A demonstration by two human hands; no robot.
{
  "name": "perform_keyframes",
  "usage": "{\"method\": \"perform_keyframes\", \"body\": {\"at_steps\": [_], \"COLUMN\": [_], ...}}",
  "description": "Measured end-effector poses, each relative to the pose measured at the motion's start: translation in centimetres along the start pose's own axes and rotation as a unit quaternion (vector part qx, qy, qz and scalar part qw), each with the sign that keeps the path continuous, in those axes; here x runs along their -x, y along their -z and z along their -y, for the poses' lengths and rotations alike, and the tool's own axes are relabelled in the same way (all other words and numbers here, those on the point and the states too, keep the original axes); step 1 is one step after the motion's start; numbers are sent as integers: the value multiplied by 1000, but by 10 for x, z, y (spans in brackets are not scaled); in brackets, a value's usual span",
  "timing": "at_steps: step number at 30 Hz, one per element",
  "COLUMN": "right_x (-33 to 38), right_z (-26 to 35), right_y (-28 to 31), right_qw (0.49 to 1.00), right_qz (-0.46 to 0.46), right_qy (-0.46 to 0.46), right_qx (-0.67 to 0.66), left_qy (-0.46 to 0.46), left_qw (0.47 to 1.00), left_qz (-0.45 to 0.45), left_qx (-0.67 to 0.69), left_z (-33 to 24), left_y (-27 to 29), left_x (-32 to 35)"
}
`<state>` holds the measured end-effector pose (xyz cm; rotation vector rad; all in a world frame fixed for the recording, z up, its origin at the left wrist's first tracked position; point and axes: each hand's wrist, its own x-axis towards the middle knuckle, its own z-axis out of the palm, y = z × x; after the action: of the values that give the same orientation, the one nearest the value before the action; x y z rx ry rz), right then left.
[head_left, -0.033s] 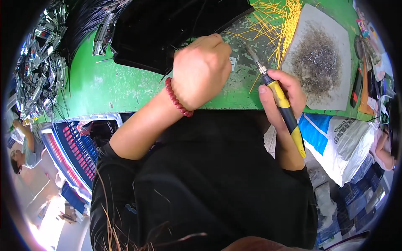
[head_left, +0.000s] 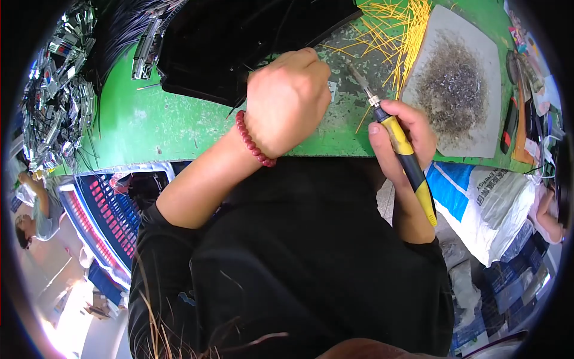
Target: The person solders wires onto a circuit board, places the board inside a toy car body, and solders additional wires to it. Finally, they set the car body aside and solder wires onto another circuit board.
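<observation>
My left hand (head_left: 290, 99) is closed over the near edge of a glossy black sheet or tray (head_left: 209, 51), its back turned up. The curled fingers are hidden beneath it, so what they pinch cannot be made out. Round that wrist sits a red bead bracelet (head_left: 251, 142). A yellow and black soldering iron (head_left: 409, 160) rests in my right hand (head_left: 412, 131), gripped between thumb and fingers. Its metal tip points up and left over the worn green tabletop, apart from the left hand. Thin yellow wires (head_left: 412, 39) lie in a loose heap beyond the tip.
To the right lies a pale board (head_left: 490, 113) with dark burnt residue. Clear and metallic small parts (head_left: 60, 96) pile up at far left, near dark wires (head_left: 122, 30). Below the table edge are a blue and red basket (head_left: 113, 209) and a white sack (head_left: 490, 209).
The soldering iron's tip has shifted very slightly to the left. My left hand stays where it was.
</observation>
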<state>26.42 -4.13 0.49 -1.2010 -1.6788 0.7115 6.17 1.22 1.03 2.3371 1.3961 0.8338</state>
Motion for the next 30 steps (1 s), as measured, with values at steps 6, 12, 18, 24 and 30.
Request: {"method": "perform_keyframes", "body": {"at_steps": [6, 12, 18, 24, 30], "right_x": [11, 13, 15, 15, 14], "right_z": [2, 0, -2, -4, -5], "right_y": [7, 8, 4, 2, 2], "right_qw": [999, 998, 991, 989, 990], "right_qz": [-2, -9, -25, -35, -29], "right_qy": [-34, -32, -76, -83, -83], "right_qx": [-26, -50, -105, -114, -106], "left_qy": [-4, -4, -11, -8, -12], "left_qw": [1000, 1000, 1000, 1000, 1000], "left_qz": [-8, -26, -22, -12, -23], "left_qx": [-11, 2, -13, -24, -7], "left_z": [0, 0, 1, 1, -2], "left_y": [-3, -5, -6, -6, -7], "left_x": [-2, -1, 0, 0, -1]}}
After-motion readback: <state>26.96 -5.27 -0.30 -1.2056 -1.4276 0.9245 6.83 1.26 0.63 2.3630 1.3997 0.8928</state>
